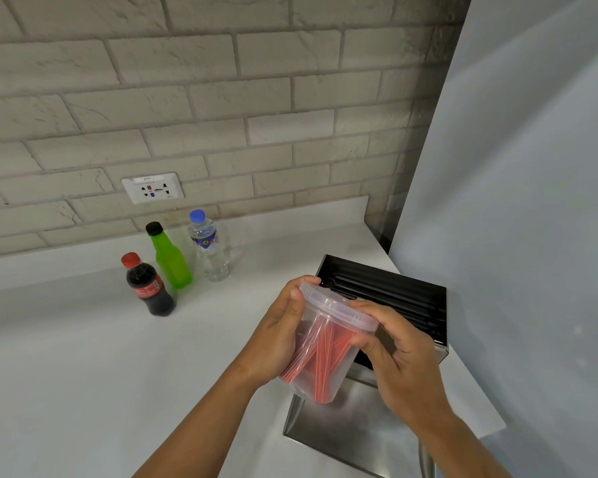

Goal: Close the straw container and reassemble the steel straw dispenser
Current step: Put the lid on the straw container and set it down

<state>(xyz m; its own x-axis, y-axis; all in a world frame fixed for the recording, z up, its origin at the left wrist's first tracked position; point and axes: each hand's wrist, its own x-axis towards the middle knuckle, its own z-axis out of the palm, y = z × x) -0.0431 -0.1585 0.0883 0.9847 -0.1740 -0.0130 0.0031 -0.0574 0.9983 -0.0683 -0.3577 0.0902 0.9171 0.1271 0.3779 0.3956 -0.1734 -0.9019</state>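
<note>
Between both hands, above the counter [83,357], a clear straw container [320,357] of red straws [321,350] tilts — left hand [280,336] cupping its wall, right hand [399,353] pinching the lid [339,310] rim, seemingly to snap it shut. Just beyond the hands, the steel straw dispenser [394,298] sits open — awaiting reassembly.

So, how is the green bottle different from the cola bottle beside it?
The green bottle has a black cap and no label that I can see; the cola bottle has a red cap and a red label. The green bottle stands nearer the wall, the cola bottle nearer the person. Both stand upright and capped on the white counter.
</note>
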